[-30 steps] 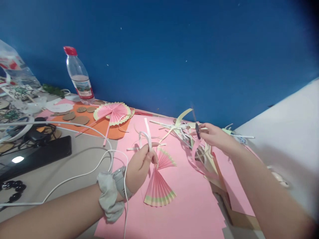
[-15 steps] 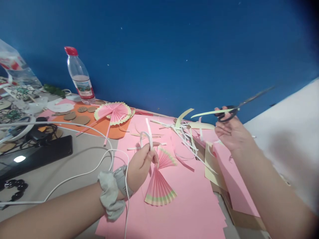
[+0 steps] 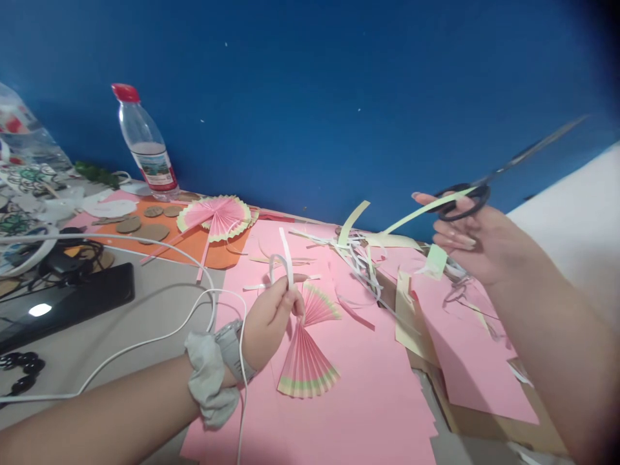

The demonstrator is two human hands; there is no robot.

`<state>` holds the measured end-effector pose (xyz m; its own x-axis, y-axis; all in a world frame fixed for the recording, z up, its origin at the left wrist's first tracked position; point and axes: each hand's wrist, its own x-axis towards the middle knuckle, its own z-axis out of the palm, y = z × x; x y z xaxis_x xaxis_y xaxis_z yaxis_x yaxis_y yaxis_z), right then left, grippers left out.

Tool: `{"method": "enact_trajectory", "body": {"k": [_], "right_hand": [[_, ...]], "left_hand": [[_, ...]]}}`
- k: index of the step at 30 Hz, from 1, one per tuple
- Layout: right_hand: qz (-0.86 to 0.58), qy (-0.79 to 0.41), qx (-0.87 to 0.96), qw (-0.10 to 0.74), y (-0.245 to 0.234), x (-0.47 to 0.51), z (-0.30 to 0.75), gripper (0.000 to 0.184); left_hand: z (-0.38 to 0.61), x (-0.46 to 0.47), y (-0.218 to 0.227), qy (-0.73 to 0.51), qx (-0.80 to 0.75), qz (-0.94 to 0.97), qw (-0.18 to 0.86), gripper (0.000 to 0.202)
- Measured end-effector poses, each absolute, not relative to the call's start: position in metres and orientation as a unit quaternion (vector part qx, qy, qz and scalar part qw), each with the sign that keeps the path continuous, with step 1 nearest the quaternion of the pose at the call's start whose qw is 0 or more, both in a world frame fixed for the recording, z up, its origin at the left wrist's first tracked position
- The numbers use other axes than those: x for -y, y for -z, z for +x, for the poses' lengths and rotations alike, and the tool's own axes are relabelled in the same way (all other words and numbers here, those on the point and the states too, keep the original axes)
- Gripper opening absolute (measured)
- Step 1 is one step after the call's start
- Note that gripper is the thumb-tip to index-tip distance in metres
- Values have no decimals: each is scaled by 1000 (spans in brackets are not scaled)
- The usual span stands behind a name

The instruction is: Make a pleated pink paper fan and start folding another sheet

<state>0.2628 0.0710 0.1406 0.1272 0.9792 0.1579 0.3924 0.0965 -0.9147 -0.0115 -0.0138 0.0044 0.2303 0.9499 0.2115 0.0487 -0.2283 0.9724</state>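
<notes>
My left hand (image 3: 272,316), fingers closed, pinches a curled white paper strip (image 3: 285,255) over a pink sheet (image 3: 368,400). Against those fingers is the narrow middle of a pleated paper fan (image 3: 309,365), pink with green and cream edging; its second wing spreads up to the right. Whether the fingertips grip the fan too is partly hidden. Raised at the right, my right hand (image 3: 472,242) has its fingers through the handles of black-handled scissors (image 3: 516,160), blades pointing up and right. A thin pale green paper strip (image 3: 411,213) hangs across that hand.
A pile of paper offcuts (image 3: 358,261) lies against the blue wall. Finished-looking pleated pieces (image 3: 227,219) rest on orange paper (image 3: 220,258). To the left are a plastic bottle (image 3: 148,152), a phone (image 3: 104,294) and a white cable (image 3: 159,339), which crosses my left wrist.
My right hand has moved up and right with the scissors, and the pale green strip slants more steeply. The left hand keeps its pinch; the whole view has shifted slightly.
</notes>
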Motion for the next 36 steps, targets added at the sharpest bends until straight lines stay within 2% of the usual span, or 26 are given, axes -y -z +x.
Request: {"method": "enact_trajectory", "body": {"k": [2,4,6,13,19,23,27,29,31,33,36], "right_hand": [[-513,-417,580,476,-139,-72,249,12],[-472,-464,594,458,-134,-77,233,7],[-459,-475,616,429,-128,-84,216,11],[-433,-535,626,366,-111,-101,166,47],[-385,-595,591,385,-92,-99,148,36],[-413,-556,579,430,-88,-91,153,36],[-462,-512,596,412,-74,-60,174,31],[-487,-502,613,369,-60,-37,190,30],[-520,-426,682,287,-45,-13,207,37],[-541,-332,735,239,-32,7,220,46],[-549,-229,780,196,-24,26,228,39]], "left_hand": [[-11,13,-4,-475,-399,622,478,33],[-11,13,-4,-479,-399,620,476,34],[-11,14,-4,-481,-402,618,474,33],[-11,15,-6,-475,-412,612,480,30],[-12,14,-8,-480,-407,607,485,30],[-13,13,-6,-478,-403,609,488,31],[-13,16,-4,-478,-398,611,490,33],[-12,18,-5,-473,-391,616,495,35],[-12,21,-6,-461,-390,630,488,36],[-11,24,-7,-448,-396,649,471,38],[-12,27,-7,-432,-395,670,456,39]]}}
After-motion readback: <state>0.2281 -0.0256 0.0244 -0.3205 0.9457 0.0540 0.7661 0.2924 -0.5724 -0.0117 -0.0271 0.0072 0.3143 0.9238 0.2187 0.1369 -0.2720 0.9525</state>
